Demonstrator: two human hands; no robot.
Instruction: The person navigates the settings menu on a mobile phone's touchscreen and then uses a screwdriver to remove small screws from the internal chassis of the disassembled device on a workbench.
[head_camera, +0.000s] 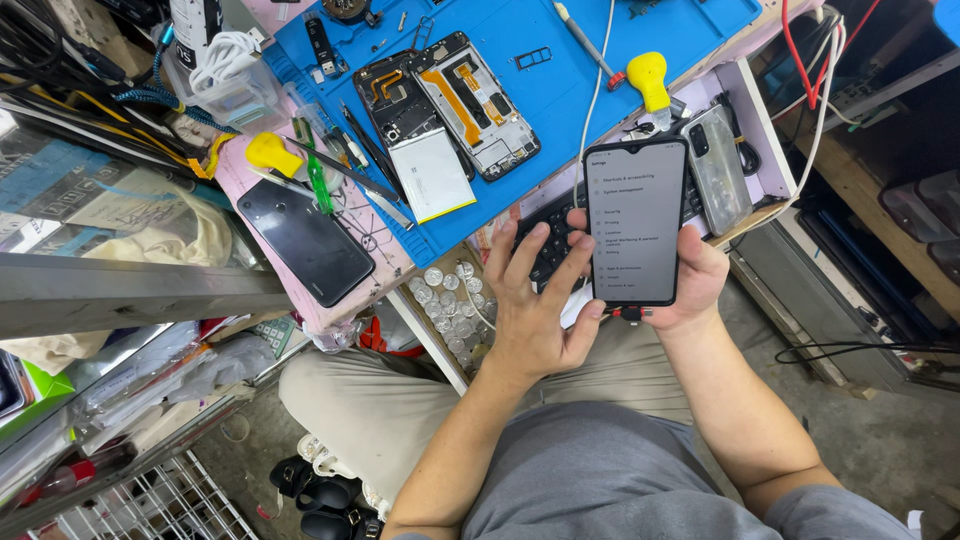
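Both hands (535, 320) around lit smartphone (636, 222)

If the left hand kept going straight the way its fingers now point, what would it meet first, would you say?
Probably the dark keyboard just beyond the left hand's fingertips, beside the lit phone; depth is unclear.

Lit white phone screen (636, 222) in the right hand (690, 285); dark blank phone (305, 241) left on pink mat

bright even overhead light | soft shadows | sharp centre | wide-angle bending at edges | right side dim
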